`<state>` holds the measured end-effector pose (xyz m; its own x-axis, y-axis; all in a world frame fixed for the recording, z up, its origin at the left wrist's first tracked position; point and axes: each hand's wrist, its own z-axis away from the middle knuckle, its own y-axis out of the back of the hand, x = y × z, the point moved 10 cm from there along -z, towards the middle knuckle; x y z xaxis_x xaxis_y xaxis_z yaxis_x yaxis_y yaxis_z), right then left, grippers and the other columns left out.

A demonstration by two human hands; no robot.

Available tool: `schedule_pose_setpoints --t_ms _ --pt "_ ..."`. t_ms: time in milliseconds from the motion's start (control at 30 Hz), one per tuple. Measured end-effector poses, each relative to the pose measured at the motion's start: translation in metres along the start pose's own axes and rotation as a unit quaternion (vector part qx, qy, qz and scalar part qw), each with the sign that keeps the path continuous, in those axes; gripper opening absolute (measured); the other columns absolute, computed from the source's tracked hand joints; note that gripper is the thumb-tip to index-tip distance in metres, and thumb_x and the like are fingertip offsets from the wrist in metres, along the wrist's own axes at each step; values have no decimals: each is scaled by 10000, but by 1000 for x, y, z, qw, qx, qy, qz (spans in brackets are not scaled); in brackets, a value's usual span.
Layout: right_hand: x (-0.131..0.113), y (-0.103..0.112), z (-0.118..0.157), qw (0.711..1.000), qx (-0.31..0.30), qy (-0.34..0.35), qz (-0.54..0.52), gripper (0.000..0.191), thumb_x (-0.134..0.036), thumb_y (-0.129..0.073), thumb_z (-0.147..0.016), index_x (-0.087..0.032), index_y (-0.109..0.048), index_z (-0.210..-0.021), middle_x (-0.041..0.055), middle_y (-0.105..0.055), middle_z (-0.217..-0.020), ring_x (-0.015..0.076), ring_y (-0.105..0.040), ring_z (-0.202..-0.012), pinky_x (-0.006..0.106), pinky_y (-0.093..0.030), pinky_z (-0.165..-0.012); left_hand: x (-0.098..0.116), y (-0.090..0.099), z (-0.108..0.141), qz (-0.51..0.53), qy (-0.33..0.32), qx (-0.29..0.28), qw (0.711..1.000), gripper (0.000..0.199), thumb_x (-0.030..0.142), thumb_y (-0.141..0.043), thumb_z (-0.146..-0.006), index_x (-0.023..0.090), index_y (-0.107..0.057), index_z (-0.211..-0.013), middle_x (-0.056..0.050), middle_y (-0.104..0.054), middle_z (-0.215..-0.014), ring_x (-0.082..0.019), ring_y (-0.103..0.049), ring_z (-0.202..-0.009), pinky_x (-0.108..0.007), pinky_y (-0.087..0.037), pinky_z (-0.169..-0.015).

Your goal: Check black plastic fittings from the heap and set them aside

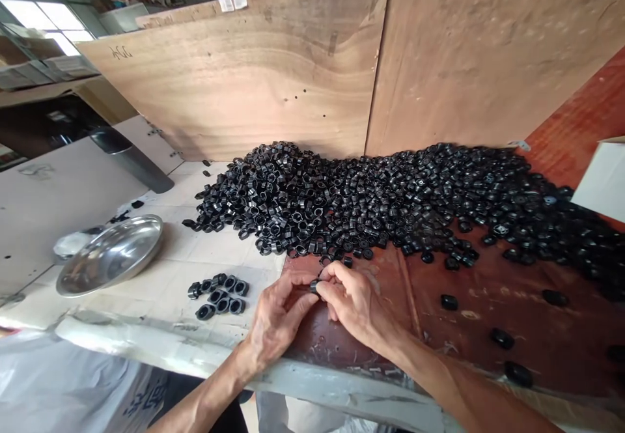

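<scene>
Between the fingertips of both hands is a small black plastic ring point(315, 286), partly hidden by the fingers. My left hand point(280, 312) pinches it from the left with thumb and forefinger. From the right, my right hand point(349, 296) closes on the same piece. Both hands are over the near edge of the reddish-brown board point(336, 335). A small group of black rings point(222, 296) lies on the pale surface left of my left hand. Behind the hands rises a large heap of black plastic parts point(293, 198).
A shallow steel bowl point(114, 257) tilts at the left, with a dark tube point(139, 163) leaning behind it. Plywood panels point(273, 75) wall off the back. Loose black caps point(502, 338) lie at right, and a white box point(603, 179) stands at the far right edge.
</scene>
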<state>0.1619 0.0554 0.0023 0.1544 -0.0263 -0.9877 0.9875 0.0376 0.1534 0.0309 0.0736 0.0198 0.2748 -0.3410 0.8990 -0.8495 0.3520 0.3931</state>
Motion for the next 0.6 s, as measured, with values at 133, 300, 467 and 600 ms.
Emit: schedule_pose_setpoints --t_ms 133,300,467,600 --pt "35 -28 7 934 -64 -207 -283 249 -378 -621 -863 -209 -516 -713 -69 -434 -557 90 -391 -477 245 -429 -536 25 -8 20 -196 -230 9 953 409 25 -551 -934 206 -573 -1300 -109 -707 -1212 -215 -676 -1169 -338 -574 -1001" --pt "43 -36 15 900 -108 -270 -325 239 -410 -632 -826 -199 -527 -793 -68 -402 -651 66 -296 -486 233 -420 -510 30 -22 37 -302 -332 -82 890 562 -5 -493 -945 136 -417 -1483 -184 -683 -1265 -257 -639 -1250 -367 -570 -1023" --pt "47 -39 18 923 -133 -264 -248 317 -481 -614 -845 -200 -539 -721 -39 -437 -627 95 -357 -477 273 -437 -495 31 -22 38 -264 -314 -136 902 453 63 -474 -981 146 -470 -1426 -179 -666 -1285 -262 -648 -1228 -366 -584 -998" --pt "31 12 1 990 -5 -139 -34 299 -394 -675 -840 -222 -510 -659 -8 -468 -633 149 -448 -594 266 -386 -570 3 18 25 -234 -130 -79 960 269 125 -504 -974 196 -577 -1223 -84 -693 -1088 -177 -710 -924 -288 -621 -805"
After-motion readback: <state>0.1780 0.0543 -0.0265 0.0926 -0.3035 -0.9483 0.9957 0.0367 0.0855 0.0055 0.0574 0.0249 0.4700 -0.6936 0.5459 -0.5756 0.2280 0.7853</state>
